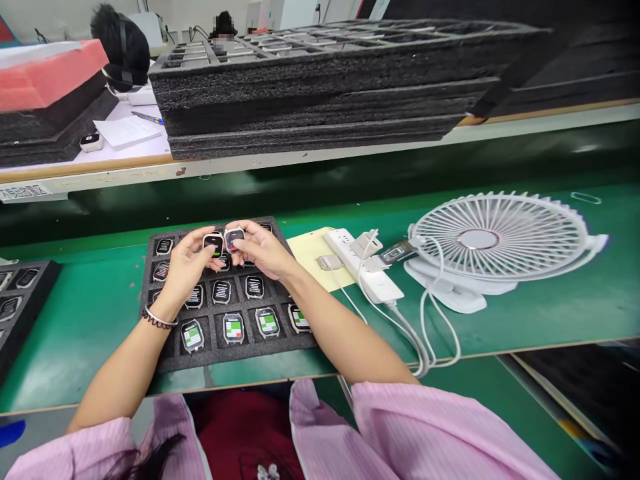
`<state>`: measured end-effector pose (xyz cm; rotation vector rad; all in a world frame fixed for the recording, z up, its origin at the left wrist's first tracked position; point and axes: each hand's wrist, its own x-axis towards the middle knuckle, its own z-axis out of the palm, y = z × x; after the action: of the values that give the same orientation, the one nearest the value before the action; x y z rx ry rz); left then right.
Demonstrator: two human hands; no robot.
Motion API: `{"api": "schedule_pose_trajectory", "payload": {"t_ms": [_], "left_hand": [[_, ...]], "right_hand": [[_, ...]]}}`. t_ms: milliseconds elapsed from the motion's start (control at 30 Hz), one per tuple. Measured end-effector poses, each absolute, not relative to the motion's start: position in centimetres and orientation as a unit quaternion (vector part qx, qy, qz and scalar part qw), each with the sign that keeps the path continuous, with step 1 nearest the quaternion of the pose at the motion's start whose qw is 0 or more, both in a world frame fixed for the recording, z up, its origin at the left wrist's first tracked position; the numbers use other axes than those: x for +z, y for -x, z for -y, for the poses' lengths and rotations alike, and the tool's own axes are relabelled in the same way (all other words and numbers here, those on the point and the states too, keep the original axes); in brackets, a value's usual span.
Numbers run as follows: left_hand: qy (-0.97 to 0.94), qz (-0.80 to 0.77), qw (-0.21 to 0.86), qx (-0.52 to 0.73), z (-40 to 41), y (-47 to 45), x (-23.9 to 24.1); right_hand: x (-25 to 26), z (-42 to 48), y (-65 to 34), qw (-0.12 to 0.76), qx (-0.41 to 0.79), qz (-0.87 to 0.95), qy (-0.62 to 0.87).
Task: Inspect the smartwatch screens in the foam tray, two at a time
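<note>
My left hand (189,261) is closed around a smartwatch body (213,245) without a strap, its thumb on the dark screen, which shows a little green. Beside it, my right hand (260,250) grips a second smartwatch body (233,239), thumb against its face. Both watches are held up close together over a black foam tray (210,361). Strapless watches sit in the tray's square pockets. Those in the front row, such as one watch (233,328), have green and white lit screens; others farther back, like this watch (221,291), show white text on black. My hands hide some pockets.
A white power strip (367,270) with plugs and cables lies right of the tray, near yellow paper (310,250). Farther right is a white fan (495,240). Another foam tray (30,313) stands at left. Stacked black foam trays (320,100) fill the shelf, with a person (223,30) behind.
</note>
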<state>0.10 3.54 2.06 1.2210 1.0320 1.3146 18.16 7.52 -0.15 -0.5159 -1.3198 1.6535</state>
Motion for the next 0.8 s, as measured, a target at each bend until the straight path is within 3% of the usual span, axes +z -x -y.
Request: {"api": "schedule_pose_trajectory", "payload": {"t_ms": [800], "left_hand": [[-0.46,-0.456,0.551,0.526,-3.89,0.19,1.28]], "right_hand": [[-0.98,-7.86,-18.8,0.432,0.703,0.505,0.253]]}}
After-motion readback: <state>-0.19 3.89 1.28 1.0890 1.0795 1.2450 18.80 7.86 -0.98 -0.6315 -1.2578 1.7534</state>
